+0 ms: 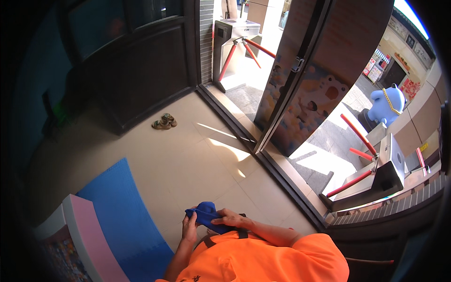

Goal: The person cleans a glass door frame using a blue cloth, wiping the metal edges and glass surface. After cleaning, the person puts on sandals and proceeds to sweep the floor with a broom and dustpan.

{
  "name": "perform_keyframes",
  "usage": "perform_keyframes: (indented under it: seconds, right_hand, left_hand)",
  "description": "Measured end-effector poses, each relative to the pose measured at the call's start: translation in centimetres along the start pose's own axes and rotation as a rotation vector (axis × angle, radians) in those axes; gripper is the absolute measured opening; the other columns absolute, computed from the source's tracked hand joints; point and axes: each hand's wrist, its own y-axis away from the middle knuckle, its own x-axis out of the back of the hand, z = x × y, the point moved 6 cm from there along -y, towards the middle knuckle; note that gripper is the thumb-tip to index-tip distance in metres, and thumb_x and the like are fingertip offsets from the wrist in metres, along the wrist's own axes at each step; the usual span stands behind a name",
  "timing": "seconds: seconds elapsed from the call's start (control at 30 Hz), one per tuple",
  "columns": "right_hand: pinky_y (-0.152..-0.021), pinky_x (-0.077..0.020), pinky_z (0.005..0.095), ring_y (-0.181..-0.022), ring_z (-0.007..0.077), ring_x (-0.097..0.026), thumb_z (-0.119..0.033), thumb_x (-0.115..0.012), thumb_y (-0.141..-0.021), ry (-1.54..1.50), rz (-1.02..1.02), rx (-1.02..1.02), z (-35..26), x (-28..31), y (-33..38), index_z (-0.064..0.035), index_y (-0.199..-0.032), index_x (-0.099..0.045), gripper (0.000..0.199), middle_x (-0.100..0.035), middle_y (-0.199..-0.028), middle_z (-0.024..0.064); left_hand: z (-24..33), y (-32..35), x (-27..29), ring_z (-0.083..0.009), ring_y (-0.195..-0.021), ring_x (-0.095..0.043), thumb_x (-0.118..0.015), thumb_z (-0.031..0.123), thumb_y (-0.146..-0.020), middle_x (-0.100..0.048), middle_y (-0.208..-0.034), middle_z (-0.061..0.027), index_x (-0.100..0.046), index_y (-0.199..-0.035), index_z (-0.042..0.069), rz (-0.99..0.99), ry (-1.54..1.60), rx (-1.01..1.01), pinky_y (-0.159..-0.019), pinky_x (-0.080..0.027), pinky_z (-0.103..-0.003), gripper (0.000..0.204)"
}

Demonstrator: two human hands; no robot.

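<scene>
A crumpled dark blue cloth [203,215] is held in front of my body at the lower middle of the view. My left hand [189,226] grips its left side, thumb pressed against the fabric. On the opposite side, my right hand [228,218] has its fingers closed over the cloth's edge. Folds hide some of the fingertips. Whether the cloth is a garment or a plain rag cannot be made out. A dark band circles my right wrist, and my orange shirt [263,256] fills the area below.
A pair of small sandals [164,122] lies on the tiled floor [188,160]. A blue foam mat [127,211] runs beside a pink-and-white low wall [87,235] on the left. Ahead are a dark-framed door [300,80], two turnstiles [237,44] with red arms, and a blue figure [387,105] outside.
</scene>
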Motion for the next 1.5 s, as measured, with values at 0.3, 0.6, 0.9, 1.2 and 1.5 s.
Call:
perform_keyframes:
  seconds: [0.3, 0.6, 0.9, 1.2, 1.5]
  right_hand:
    - [-0.093, -0.0361, 0.0395, -0.099, 0.031, -0.055, -0.043, -0.061, -0.08, 0.225, 0.024, -0.024, -3.8, 9.9, -10.1, 0.0015, -0.108, -0.06, 0.053, -0.06, -0.094, 0.0223]
    - [-0.083, -0.0451, 0.0348, -0.095, 0.0298, -0.058, -0.029, -0.07, -0.077, 0.17, 0.02, 0.159, -12.5, 21.4, -20.0, 0.0043, -0.129, -0.041, 0.068, -0.06, -0.105, 0.0227]
    - [-0.086, -0.0443, 0.0334, -0.1, 0.0273, -0.058, -0.033, -0.07, -0.077, 0.051, -0.118, 0.072, -13.8, 27.6, -25.7, 0.0082, -0.128, -0.041, 0.072, -0.058, -0.111, 0.0228]
    - [-0.079, -0.0474, 0.0303, -0.091, 0.0232, -0.061, -0.043, -0.071, -0.075, -0.034, -0.041, 0.002, -19.9, 32.9, -30.8, 0.0118, -0.12, -0.046, 0.075, -0.061, -0.1, 0.0211]
    - [-0.082, -0.0493, 0.0341, -0.095, 0.0237, -0.059, -0.039, -0.07, -0.078, -0.479, 0.012, -0.114, -22.9, 36.4, -46.1, 0.0072, -0.128, -0.038, 0.075, -0.056, -0.109, 0.0192]
  left_hand:
    - [3.8, -12.5, -0.6, -0.0172, -0.099, -0.056, -0.046, 0.029, -0.095, -0.055, -0.113, -0.0081, -0.044, -0.126, 0.003, 0.022, -0.061, -0.018, -0.08, -0.048, -0.033, 0.04]
    - [12.0, -24.2, -3.1, -0.0139, -0.088, -0.059, -0.048, 0.033, -0.094, -0.058, -0.102, -0.0042, -0.053, -0.112, 0.005, 0.165, -0.202, -0.096, -0.066, -0.051, -0.028, 0.034]
    - [11.6, -33.5, -2.9, -0.0133, -0.08, -0.059, -0.052, 0.028, -0.092, -0.061, -0.095, -0.0049, -0.054, -0.111, 0.002, 0.19, -0.334, -0.055, -0.066, -0.05, -0.027, 0.032]
    - [16.4, -44.3, -2.7, -0.0355, -0.102, -0.053, -0.053, 0.037, -0.087, -0.06, -0.101, -0.0221, -0.059, -0.106, 0.005, 0.134, -0.707, -0.196, -0.094, -0.037, -0.041, 0.037]
    - [28.1, -56.6, -0.7, -0.0197, -0.101, -0.058, -0.052, 0.019, -0.09, -0.06, -0.113, -0.0105, -0.051, -0.122, 0.007, -0.065, -0.627, -0.188, -0.088, -0.044, -0.032, 0.034]
